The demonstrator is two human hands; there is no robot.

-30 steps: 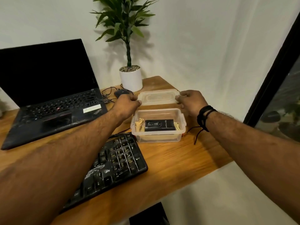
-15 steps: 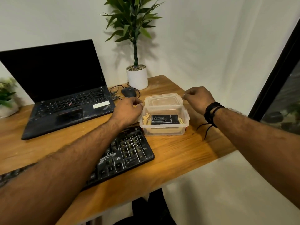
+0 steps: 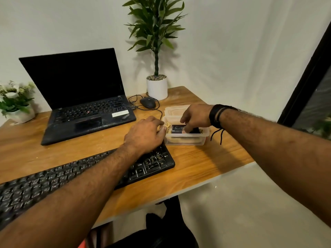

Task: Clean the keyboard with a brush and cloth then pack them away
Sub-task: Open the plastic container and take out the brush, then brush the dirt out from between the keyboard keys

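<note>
A dusty black keyboard (image 3: 53,179) lies along the desk's front edge. Right of it stands a clear plastic container (image 3: 186,139), open, with its lid (image 3: 176,109) lying flat just behind it. Inside are a black brush (image 3: 176,127) and a beige cloth (image 3: 168,125) beneath it. My right hand (image 3: 196,116) reaches down into the container, and its fingers close round the right end of the brush. My left hand (image 3: 145,136) rests over the keyboard's right end, its fingertips touching the container's left wall.
An open black laptop (image 3: 86,113) sits behind the keyboard. A wired mouse (image 3: 147,102) and a white potted plant (image 3: 157,87) stand at the back. A small flower pot (image 3: 19,113) is at the far left. The desk's right edge (image 3: 232,173) runs close to the container.
Both hands have let go of the lid, which now lies behind the container. My right hand has dropped into the container onto the brush. My left hand has moved to the container's left wall.
</note>
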